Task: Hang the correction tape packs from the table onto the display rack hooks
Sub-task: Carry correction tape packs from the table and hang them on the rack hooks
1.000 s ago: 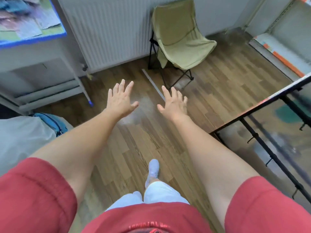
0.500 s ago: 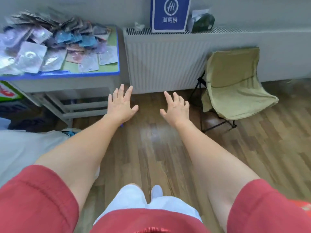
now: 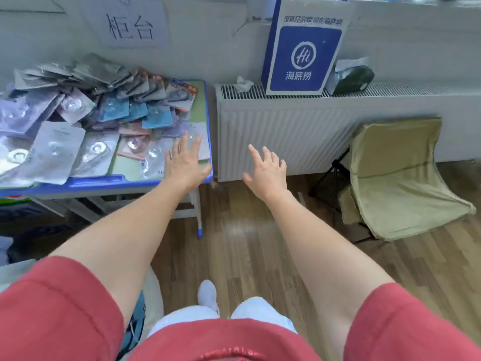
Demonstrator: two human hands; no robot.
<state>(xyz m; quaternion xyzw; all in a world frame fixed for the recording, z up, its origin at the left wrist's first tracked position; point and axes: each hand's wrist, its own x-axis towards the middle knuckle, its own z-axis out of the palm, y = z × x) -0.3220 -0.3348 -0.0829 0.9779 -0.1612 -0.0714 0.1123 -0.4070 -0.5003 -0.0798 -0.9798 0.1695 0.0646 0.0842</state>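
Note:
A heap of correction tape packs [image 3: 86, 118], flat blister cards in grey, blue and pink, covers the blue-rimmed green table [image 3: 112, 182] at the left. My left hand [image 3: 186, 162] reaches out with straight, spread fingers over the table's right front corner, above the nearest packs; contact with them cannot be told. My right hand [image 3: 266, 171] hovers with spread fingers in front of the radiator, to the right of the table, holding nothing. No display rack is in view.
A white radiator [image 3: 283, 131] stands against the wall right of the table, with a blue-and-white sign [image 3: 303, 48] and a dark bag [image 3: 351, 78] on top. A folding khaki chair [image 3: 398, 178] sits at the right on the wooden floor [image 3: 247, 243].
The view has swung left and up from the rack and floor to the table of packs. Both hands stay open; the left one now reaches over the table's corner.

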